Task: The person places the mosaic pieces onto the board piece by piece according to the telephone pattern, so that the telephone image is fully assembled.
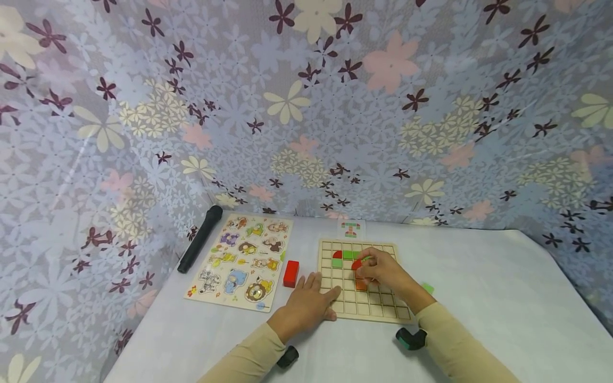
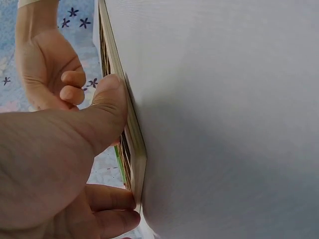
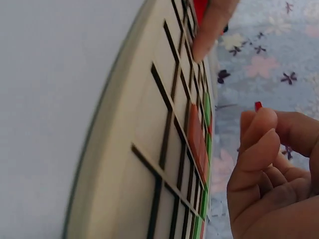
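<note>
A wooden grid board (image 1: 349, 307) lies on the table. Set in its cells are a red tile (image 1: 337, 254) with a rounded corner, a green tile (image 1: 349, 255), a light green tile (image 1: 337, 263) and an orange-red tile (image 1: 361, 285). My right hand (image 1: 385, 271) is above the board and pinches a small red tile (image 3: 258, 106) between thumb and finger; its shape is mostly hidden. My left hand (image 1: 308, 303) rests at the board's left edge with fingers spread. In the left wrist view, its thumb (image 2: 109, 99) touches the board's side.
Behind the board lies a pattern card (image 1: 351, 230). To the left are a red block (image 1: 291, 273), an animal puzzle board (image 1: 241, 263) and a black rod-like object (image 1: 201, 239). A green piece (image 1: 428, 288) lies by the right forearm. Black objects (image 1: 409, 338) sit near both wrists.
</note>
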Demonstrator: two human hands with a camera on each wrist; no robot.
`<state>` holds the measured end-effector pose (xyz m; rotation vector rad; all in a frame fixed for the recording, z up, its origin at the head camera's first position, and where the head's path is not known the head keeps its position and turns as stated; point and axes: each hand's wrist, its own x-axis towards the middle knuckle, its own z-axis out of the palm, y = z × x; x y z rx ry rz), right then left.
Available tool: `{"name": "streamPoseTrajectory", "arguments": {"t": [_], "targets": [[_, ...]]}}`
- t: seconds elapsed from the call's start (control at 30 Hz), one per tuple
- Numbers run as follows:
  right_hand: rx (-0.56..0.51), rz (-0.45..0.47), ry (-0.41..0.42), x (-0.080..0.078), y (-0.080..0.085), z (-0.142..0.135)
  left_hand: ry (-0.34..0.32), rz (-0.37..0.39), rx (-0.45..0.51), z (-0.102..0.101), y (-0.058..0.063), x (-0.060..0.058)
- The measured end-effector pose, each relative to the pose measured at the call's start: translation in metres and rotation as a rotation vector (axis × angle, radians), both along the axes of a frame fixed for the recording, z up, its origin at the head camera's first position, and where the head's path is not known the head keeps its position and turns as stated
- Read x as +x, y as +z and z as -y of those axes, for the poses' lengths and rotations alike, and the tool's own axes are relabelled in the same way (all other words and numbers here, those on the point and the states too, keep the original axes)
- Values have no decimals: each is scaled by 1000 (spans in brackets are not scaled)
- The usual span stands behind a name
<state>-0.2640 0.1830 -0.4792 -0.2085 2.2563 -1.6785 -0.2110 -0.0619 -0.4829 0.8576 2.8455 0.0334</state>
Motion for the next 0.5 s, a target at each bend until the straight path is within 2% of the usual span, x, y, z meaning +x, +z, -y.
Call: {"name": "streamPoseTrajectory", "arguments": {"t": [0.13, 0.37, 0.5], "targets": [[50, -26, 57, 0, -3, 10, -1, -5, 3, 1, -1, -1], [319, -183, 85, 1, -12, 18, -12, -17, 3, 1, -3, -1], [392, -226, 103, 2, -12, 21, -12, -18, 5, 1, -3, -1]]}}
